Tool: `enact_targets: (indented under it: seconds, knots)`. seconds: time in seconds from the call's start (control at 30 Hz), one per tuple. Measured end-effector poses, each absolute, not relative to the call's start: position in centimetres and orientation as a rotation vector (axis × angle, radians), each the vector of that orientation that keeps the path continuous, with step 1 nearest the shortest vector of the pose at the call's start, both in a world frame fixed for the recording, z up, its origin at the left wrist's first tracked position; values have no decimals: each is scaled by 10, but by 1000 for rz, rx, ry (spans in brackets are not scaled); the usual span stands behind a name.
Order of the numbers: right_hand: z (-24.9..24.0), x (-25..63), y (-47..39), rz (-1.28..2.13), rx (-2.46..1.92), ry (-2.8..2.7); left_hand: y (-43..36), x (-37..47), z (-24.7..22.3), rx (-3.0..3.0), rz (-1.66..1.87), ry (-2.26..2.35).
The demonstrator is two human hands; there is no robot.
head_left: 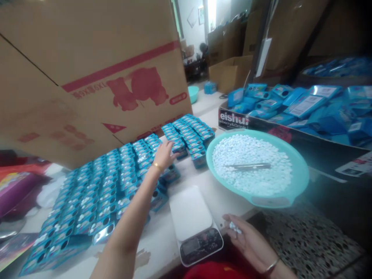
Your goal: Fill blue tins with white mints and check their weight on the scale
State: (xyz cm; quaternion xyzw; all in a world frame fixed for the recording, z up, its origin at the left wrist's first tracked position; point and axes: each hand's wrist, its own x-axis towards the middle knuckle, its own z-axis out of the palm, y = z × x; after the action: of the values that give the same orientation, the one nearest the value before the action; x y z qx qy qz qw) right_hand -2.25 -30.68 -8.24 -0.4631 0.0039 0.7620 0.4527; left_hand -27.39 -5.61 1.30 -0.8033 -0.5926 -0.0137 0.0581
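Note:
My left hand [165,155] reaches over rows of small blue boxes [128,166], its thumb apart from the other fingers. I cannot tell whether its fingertips touch a box. Small white pellets lie on top of many boxes. My right hand [242,236], half curled near the table's front edge, holds a small bunch of white pellets [235,228]. Between my hands lies a white kitchen scale [190,213] with a dark display panel. Right of it, a mint-green basin [258,199] is full of white pellets, with metal tweezers [248,166] resting on them.
A tall cardboard carton [87,77] stands behind the box rows. At the right, a dark printed tray [319,153] is heaped with blue boxes [308,102]. An open carton [229,73] sits farther back. Purple and red packaging [20,186] lies at the far left.

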Motion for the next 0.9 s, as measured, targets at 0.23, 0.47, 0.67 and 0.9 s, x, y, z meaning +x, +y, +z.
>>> enact_targets:
  seconds: [0.23,0.47,0.67,0.9]
  knots:
    - [-81,-26,-307,1941,-1008,-14,-141,-288,-9,-2349,137,-1688]
    - [-75,-27,-311,1896,-960,20,-183,-263,28,-2459,128,-1604]
    - [-72,-24,-319,1912,-1009,10,-233,-235,41,-2718,236,-1455]
    - [-62,-23,-331,1910,-1016,-62,-248,-239,36,-2777,-170,-1436]
